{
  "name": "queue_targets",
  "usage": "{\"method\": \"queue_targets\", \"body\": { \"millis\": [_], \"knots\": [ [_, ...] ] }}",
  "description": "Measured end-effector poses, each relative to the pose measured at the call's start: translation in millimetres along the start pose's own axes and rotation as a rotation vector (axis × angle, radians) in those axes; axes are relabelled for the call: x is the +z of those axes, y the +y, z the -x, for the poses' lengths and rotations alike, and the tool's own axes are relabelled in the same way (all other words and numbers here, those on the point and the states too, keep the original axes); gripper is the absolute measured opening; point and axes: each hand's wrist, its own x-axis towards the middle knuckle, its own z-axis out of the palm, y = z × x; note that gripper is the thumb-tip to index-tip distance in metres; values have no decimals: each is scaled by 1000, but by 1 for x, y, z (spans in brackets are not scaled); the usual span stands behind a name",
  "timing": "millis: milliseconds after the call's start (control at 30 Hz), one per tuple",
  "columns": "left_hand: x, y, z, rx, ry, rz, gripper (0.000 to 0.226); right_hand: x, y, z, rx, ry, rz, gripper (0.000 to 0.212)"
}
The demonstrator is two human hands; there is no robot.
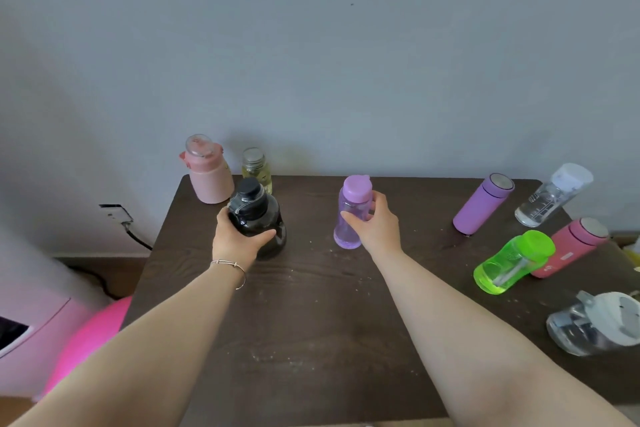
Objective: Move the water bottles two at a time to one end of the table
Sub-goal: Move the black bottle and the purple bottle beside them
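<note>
Left hand (239, 239): fingers wrapped round black bottle (258, 218), near far-left corner of table (311, 305). Right hand (375, 225): fingers closed on lilac bottle (351, 215), mid far edge. Advice: keep both upright, set beside pink bottle (209, 173) and glass jar (258, 168) without knocking them.

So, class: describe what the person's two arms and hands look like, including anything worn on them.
Both forearms are bare, with no sleeves or gloves in view. The left hand has a thin, pale metallic bracelet at the wrist. The right hand wears nothing visible: no ring, watch or band.
</note>
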Motion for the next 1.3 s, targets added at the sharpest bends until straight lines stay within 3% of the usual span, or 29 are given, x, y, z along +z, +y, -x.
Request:
{"method": "queue_targets", "body": {
  "millis": [400, 1000, 1300],
  "knots": [
    [-110, -40, -86, 70, -120, -38, 104, 99, -72, 33, 90, 132, -64, 75],
    [-111, -67, -123, -21, -52, -49, 96, 194, -100, -15, 47, -116, -80, 74],
    [-105, -74, -142, -17, -75, -72, 98, 218, -100, -25, 37, -128, -74, 73]
  ]
}}
